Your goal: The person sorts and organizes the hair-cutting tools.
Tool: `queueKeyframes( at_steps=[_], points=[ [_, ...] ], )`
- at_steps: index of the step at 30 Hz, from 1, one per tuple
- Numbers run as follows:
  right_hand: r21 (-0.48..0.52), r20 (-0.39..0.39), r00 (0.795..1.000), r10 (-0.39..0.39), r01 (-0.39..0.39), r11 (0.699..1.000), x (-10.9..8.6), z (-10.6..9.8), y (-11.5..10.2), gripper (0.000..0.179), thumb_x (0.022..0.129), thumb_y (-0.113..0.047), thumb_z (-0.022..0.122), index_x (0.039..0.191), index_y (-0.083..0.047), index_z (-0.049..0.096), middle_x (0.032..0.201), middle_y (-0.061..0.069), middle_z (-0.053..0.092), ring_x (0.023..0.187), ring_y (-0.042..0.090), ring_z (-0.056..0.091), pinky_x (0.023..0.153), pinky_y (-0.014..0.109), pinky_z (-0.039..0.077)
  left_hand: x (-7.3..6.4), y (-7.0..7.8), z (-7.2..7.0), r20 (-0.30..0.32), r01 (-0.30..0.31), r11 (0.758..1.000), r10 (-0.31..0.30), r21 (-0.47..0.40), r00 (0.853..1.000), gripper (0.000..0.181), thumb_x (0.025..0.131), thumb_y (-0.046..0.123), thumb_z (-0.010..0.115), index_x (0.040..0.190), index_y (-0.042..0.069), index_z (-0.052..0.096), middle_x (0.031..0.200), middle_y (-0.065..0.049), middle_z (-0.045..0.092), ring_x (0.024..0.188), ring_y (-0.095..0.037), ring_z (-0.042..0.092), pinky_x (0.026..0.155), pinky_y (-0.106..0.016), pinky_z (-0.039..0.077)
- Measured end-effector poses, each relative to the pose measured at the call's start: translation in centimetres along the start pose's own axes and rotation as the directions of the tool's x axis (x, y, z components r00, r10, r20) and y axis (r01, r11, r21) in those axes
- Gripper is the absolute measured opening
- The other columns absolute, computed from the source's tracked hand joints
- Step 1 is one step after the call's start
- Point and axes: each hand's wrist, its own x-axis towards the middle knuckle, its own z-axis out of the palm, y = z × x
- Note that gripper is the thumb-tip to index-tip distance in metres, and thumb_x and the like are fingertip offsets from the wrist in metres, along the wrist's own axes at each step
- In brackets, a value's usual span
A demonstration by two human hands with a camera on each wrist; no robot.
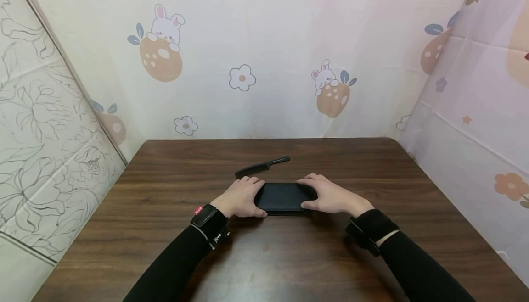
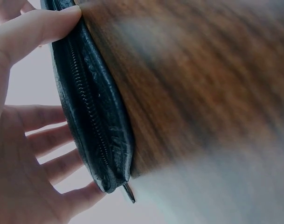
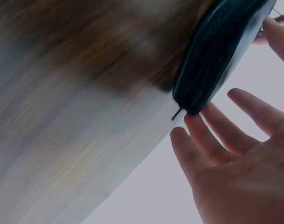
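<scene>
A black zip wallet [image 1: 283, 198] lies flat near the middle of the wooden table, between both hands. My left hand [image 1: 243, 197] grips its left end, thumb at the near edge and fingers at the far edge. The left wrist view shows that thumb over the wallet's zipped side [image 2: 88, 102]. On the right end, my right hand [image 1: 330, 195] holds the wallet with thumb on the near side and fingers along the far side. Its fingers are spread in the right wrist view, some tips touching the wallet [image 3: 211, 56]. Just beyond the wallet lies a black comb [image 1: 262, 166].
The dark wooden table [image 1: 165, 164] reaches to a printed curtain [image 1: 256, 40] at the back. Another patterned cloth [image 1: 475, 123] hangs at the right, and a floral panel [image 1: 45, 123] stands at the left. Black bands are strapped round both wrists.
</scene>
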Motion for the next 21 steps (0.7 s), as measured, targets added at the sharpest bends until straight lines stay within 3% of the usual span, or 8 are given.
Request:
queueKeyframes(
  at_steps=[9,15,21],
  points=[
    [0.031,-0.034,0.999,-0.038,0.039,0.999,0.1,-0.3,1.8,0.050,0.095,-0.003,0.059,0.144,0.003,0.051,0.139,0.021,0.054,0.129,0.039,0.053,0.102,0.055,0.045,-0.1,0.0,-0.1,0.004,0.000,1.000,0.000,-0.023,1.000,0.091,0.082,0.056,0.078,0.152,0.008,0.046,0.151,-0.009,0.048,0.138,-0.032,0.044,0.112,-0.050,0.037],
    [0.074,-0.026,0.999,0.041,-0.039,0.996,0.3,-0.3,2.1,0.047,0.096,0.002,0.057,0.142,0.008,0.051,0.137,0.026,0.056,0.126,0.039,0.057,0.099,0.051,0.050,-0.1,0.2,-0.2,0.008,0.009,1.000,-0.009,-0.018,1.000,0.091,0.082,0.055,0.079,0.152,0.008,0.046,0.151,-0.008,0.048,0.138,-0.031,0.044,0.112,-0.050,0.037],
    [0.027,-0.077,0.992,0.101,-0.099,0.995,0.8,-0.2,2.0,0.039,0.095,0.001,0.063,0.133,0.008,0.060,0.117,0.018,0.068,0.099,0.024,0.064,0.083,0.041,0.054,-0.2,0.3,-0.1,0.019,0.013,1.000,-0.013,-0.016,1.000,0.090,0.083,0.055,0.078,0.153,0.008,0.045,0.152,-0.009,0.047,0.139,-0.031,0.043,0.112,-0.050,0.036]
  ],
)
